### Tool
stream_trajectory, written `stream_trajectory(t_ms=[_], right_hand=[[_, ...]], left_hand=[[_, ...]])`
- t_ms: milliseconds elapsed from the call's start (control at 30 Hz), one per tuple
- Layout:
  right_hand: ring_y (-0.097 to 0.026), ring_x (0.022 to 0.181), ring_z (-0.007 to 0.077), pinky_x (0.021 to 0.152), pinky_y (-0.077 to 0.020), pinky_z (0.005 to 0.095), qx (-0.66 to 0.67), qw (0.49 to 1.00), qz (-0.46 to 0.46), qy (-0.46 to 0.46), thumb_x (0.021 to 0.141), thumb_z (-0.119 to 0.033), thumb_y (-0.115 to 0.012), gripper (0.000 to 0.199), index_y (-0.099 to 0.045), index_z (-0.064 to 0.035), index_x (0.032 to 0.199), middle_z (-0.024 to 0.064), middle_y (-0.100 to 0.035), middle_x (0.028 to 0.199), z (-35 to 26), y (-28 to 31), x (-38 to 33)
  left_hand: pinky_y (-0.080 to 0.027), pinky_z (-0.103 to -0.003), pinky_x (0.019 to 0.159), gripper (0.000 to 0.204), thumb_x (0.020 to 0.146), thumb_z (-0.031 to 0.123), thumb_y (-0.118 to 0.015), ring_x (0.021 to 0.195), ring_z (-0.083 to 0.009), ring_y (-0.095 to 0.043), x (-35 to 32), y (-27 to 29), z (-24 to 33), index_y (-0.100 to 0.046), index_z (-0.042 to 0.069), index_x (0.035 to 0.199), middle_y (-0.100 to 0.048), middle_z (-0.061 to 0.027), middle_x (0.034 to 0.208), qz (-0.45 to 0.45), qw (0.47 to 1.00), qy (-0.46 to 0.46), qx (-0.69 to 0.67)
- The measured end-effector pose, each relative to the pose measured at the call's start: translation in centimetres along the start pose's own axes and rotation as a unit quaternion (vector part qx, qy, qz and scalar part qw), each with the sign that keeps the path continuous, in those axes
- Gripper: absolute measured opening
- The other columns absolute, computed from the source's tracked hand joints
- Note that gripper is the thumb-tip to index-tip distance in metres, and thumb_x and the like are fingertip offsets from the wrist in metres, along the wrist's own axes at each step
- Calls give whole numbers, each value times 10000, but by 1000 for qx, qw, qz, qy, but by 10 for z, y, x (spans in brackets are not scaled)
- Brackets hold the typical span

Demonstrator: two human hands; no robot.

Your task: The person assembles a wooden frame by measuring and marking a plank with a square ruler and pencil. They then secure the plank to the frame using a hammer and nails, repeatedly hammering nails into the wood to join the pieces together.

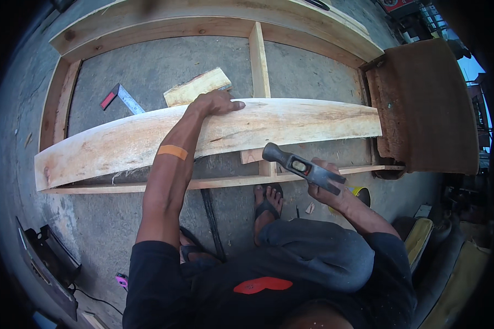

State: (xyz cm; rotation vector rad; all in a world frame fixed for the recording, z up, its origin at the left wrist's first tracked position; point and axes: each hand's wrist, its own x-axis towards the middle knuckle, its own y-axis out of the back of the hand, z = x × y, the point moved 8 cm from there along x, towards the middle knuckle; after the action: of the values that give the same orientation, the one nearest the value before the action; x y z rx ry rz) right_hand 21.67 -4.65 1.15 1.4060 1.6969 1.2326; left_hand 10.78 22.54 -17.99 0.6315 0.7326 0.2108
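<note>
A long, pale wooden board [291,119] lies across a rectangular timber frame [93,187]. At the board's far edge, my left hand [217,103] grips it, thumb on top and the other fingers partly hidden. My right hand [326,181] is closed round a claw hammer [299,164], whose head is raised above the frame's near rail. The hammer's handle is mostly hidden beneath its head. Just beyond my left hand lies a short wood offcut [197,88]. A try square [121,98] with a red-marked handle rests on the concrete inside the frame.
At the right end of the frame stands a brown upholstered panel [433,107]. Cushion-like pieces [455,274] are piled at the lower right. A yellow container [362,194] sits behind my right wrist. A pink tape measure [122,281] and a dark metal stand [49,263] are at the lower left.
</note>
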Motion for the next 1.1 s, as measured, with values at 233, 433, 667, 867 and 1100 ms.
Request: stream_trajectory(t_ms=[233,433,667,867,1100], right_hand=[[-647,664,518,576,-476,593,145,960,161,-180,1072,-289,-502,291,-527,-4,1016,298,-619,686,10,1,-24],[-593,593,482,555,-469,504,70,937,27,-341,1088,-291,-465,281,-523,-28,1010,225,-590,648,76,-41,-53],[-570,561,492,516,-424,487,0,925,-16,-379,1093,-329,-494,324,-500,-15,1011,241,-533,593,84,-74,-76],[-612,588,464,528,-435,492,67,924,143,-347,1081,-283,-536,270,-539,-24,1004,229,-563,622,48,-31,-75],[-621,571,436,530,-447,469,117,900,136,-398,1071,-259,-562,252,-557,-18,995,205,-566,620,40,-46,-135]], left_hand=[[-401,-479,1157,780,971,701,-468,1397,-355,-509,-5,-13,-31,-610,88,1433,-571,-189,1477,-48,996,38,-69],[-472,-458,1086,739,969,645,-520,1231,-343,-645,-1,20,-18,-637,49,1390,-668,-197,1342,82,996,42,17],[-470,-472,1087,773,951,672,-527,1232,-360,-645,-3,7,-13,-659,19,1342,-670,-197,1344,79,996,23,27],[-458,-446,1092,782,902,652,-588,1281,-383,-613,-2,22,-6,-645,40,1386,-638,-232,1385,96,995,12,1],[-497,-440,1033,673,914,572,-632,1200,-359,-667,-28,31,31,-697,43,1324,-696,-215,1300,57,997,14,-53]])
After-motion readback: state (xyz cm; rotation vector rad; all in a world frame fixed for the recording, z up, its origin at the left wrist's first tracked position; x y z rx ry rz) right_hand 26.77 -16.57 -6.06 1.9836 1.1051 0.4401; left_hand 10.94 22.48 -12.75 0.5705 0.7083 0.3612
